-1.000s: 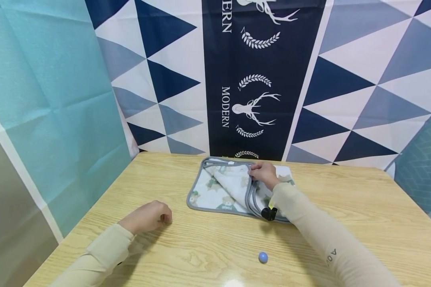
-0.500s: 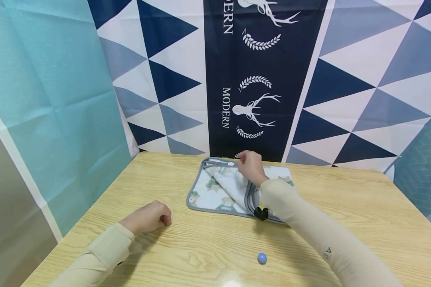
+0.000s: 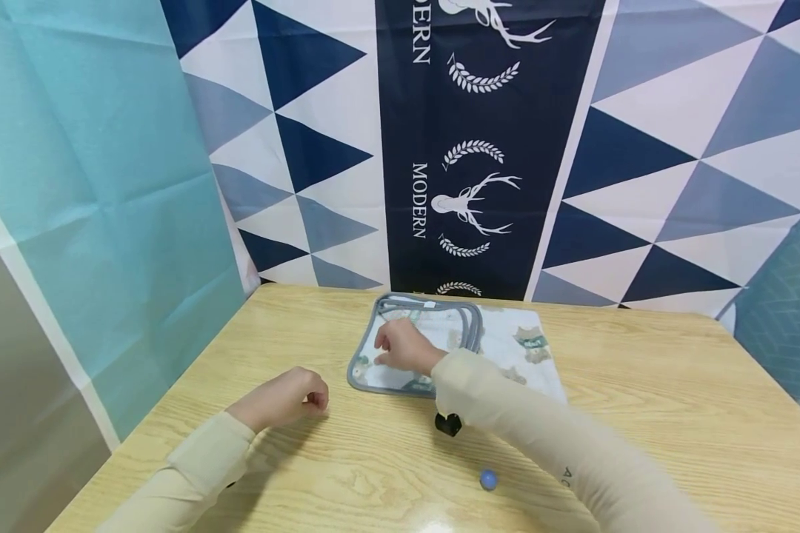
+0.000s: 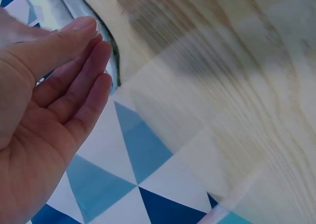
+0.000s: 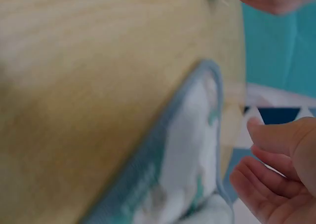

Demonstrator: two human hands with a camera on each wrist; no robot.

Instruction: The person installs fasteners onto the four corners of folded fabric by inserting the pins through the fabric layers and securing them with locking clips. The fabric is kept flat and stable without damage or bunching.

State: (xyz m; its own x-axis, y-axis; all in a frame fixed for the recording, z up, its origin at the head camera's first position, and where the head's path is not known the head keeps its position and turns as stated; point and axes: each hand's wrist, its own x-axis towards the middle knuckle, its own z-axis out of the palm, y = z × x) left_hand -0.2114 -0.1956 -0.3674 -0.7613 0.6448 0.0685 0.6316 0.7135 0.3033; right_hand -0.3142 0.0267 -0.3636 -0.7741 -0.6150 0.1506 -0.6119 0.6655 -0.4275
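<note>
A white cloth (image 3: 543, 355) with grey piping and a teddy bear print lies folded at the back of the table, its layered edges stacked near the middle. Above its left part is my right hand (image 3: 408, 348), fingers loosely bent and holding nothing; the forearm hides some of the cloth. In the right wrist view, that hand (image 5: 281, 169) appears apart from the cloth's piped corner (image 5: 182, 145). My left hand (image 3: 287, 400) is over the table left of the cloth. The left wrist view shows its fingers (image 4: 94, 86) relaxed and bent, with nothing in them.
A small blue ball (image 3: 489, 480) lies on the wooden table (image 3: 360, 466) in front of the cloth. Patterned fabric (image 3: 467, 148) hangs behind the table, with a turquoise panel (image 3: 120, 185) on the left. A black device (image 3: 448, 424) sits at my right wrist.
My right hand has let go of the cloth's stacked edge and moved left, toward the cloth's left corner. More of the cloth's right part now shows. My left hand has hardly moved.
</note>
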